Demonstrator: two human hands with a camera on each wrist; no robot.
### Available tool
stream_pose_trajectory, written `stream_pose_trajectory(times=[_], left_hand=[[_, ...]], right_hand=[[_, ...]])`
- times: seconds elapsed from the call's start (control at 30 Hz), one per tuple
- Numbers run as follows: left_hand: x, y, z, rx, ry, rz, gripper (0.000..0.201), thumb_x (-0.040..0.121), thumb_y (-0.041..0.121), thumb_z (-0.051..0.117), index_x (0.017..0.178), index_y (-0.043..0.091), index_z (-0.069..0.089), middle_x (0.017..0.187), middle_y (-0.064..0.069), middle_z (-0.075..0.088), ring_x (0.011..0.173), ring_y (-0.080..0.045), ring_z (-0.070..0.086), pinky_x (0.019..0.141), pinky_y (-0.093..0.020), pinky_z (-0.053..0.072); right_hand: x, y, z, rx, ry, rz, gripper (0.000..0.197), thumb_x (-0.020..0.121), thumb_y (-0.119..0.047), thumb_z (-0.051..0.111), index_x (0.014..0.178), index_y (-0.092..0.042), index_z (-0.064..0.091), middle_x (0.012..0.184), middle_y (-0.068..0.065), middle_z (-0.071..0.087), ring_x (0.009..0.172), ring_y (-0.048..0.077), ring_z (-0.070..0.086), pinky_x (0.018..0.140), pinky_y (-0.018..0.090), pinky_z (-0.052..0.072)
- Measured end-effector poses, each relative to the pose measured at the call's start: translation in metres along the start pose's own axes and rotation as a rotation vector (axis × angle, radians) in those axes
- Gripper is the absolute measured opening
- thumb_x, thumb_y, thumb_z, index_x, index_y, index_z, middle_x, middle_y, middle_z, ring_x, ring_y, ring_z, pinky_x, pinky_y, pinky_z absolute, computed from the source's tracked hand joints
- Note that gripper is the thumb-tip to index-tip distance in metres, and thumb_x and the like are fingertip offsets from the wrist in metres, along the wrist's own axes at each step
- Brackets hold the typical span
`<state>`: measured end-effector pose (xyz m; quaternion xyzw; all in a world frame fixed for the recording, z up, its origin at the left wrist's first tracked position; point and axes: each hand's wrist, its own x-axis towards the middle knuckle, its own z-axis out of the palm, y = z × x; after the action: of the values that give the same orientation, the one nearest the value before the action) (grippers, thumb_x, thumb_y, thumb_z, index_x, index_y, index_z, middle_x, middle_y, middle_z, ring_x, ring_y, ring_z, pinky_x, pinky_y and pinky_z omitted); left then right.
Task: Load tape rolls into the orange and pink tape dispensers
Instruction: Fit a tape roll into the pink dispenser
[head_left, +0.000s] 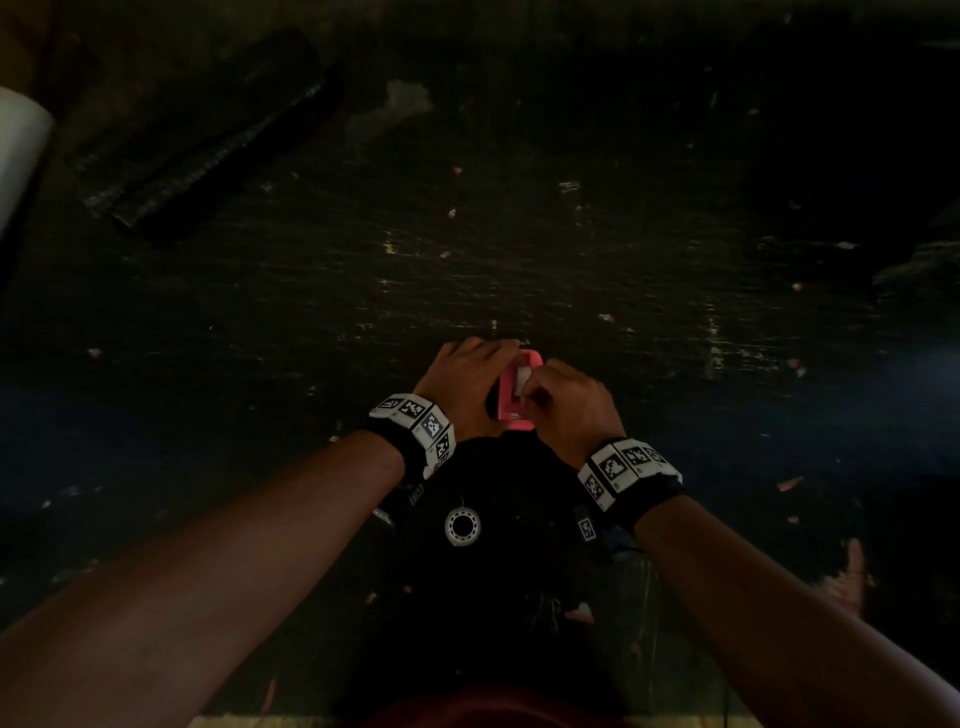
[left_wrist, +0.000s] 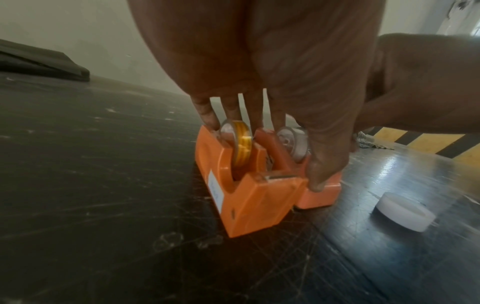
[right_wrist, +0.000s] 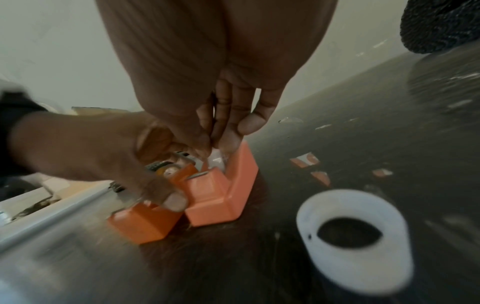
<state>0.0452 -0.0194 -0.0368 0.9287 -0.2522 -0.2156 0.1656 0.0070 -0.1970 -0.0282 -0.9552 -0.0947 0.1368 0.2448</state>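
The scuffed dark table (left_wrist: 103, 185) bears 2 dispensers (left_wrist: 249, 197), a white ring (right_wrist: 355, 236) and paper scraps (right_wrist: 306, 160).

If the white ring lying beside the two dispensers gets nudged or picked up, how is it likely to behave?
The white ring lies flat on the dark table, so a nudge would probably slide it, not roll it. On edge, it would likely roll. Its wide hollow centre suggests it is light for its size. The smooth-looking wall may be slippery; hooking a finger through the hole seems safer.

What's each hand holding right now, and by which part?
The left hand holds the orange dispenser from above, fingers on its top edges. The right hand pinches the clear tape roll in the pink dispenser at its top.
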Motion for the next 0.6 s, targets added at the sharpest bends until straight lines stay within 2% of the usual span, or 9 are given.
stream_pose_trajectory(times=[0.1,0.2,0.33,0.43,0.5,0.6], left_hand=[[0.001,-0.001,0.0,0.002,0.001,0.003,0.1,0.071,0.062,0.08,0.152,0.022,0.036,0.158,-0.002,0.044,0.141,-0.025,0.043,0.116,-0.048,0.031],[0.002,-0.002,-0.001,0.009,-0.012,-0.008,0.103,0.069,0.056,0.084,0.152,0.021,0.034,0.157,-0.003,0.045,0.142,-0.025,0.041,0.117,-0.046,0.03],[0.003,-0.001,-0.002,0.019,-0.015,-0.002,0.104,0.069,0.055,0.086,0.152,0.019,0.034,0.156,-0.002,0.046,0.142,-0.024,0.041,0.117,-0.044,0.03],[0.003,0.0,-0.003,0.015,-0.014,0.008,0.1,0.07,0.055,0.085,0.151,0.019,0.037,0.157,-0.002,0.045,0.142,-0.024,0.041,0.116,-0.044,0.03],[0.003,0.0,-0.004,0.014,-0.016,0.008,0.098,0.071,0.056,0.084,0.15,0.02,0.038,0.158,-0.002,0.043,0.142,-0.025,0.041,0.116,-0.045,0.03],[0.003,0.001,-0.003,0.02,-0.023,0.006,0.096,0.072,0.056,0.082,0.15,0.021,0.038,0.16,-0.003,0.041,0.144,-0.025,0.04,0.117,-0.045,0.029]], right_hand=[[-0.01,0.0,0.004,0.017,0.009,-0.017,0.005,0.091,-0.018,0.065,0.095,-0.021,0.065,0.103,-0.002,0.067,0.09,0.015,0.065,0.079,0.034,0.057],[-0.023,-0.001,0.005,0.052,0.036,-0.054,0.008,0.087,-0.014,0.069,0.093,-0.019,0.067,0.099,-0.002,0.068,0.084,0.013,0.064,0.072,0.027,0.052],[-0.035,-0.002,0.013,0.01,0.034,-0.084,0.006,0.082,-0.013,0.071,0.085,-0.017,0.067,0.089,0.001,0.068,0.072,0.02,0.065,0.064,0.033,0.053],[-0.035,0.001,0.021,-0.015,0.047,-0.067,0.005,0.08,-0.014,0.071,0.081,-0.017,0.068,0.083,0.001,0.069,0.067,0.024,0.067,0.062,0.034,0.05],[-0.033,0.001,0.024,-0.051,0.04,-0.067,0.003,0.083,-0.019,0.067,0.081,-0.018,0.07,0.083,0.001,0.071,0.068,0.025,0.068,0.063,0.038,0.054],[-0.032,0.004,0.03,-0.093,0.034,-0.069,0.021,0.087,-0.028,0.053,0.079,-0.018,0.071,0.081,0.001,0.073,0.067,0.027,0.069,0.063,0.041,0.056]])
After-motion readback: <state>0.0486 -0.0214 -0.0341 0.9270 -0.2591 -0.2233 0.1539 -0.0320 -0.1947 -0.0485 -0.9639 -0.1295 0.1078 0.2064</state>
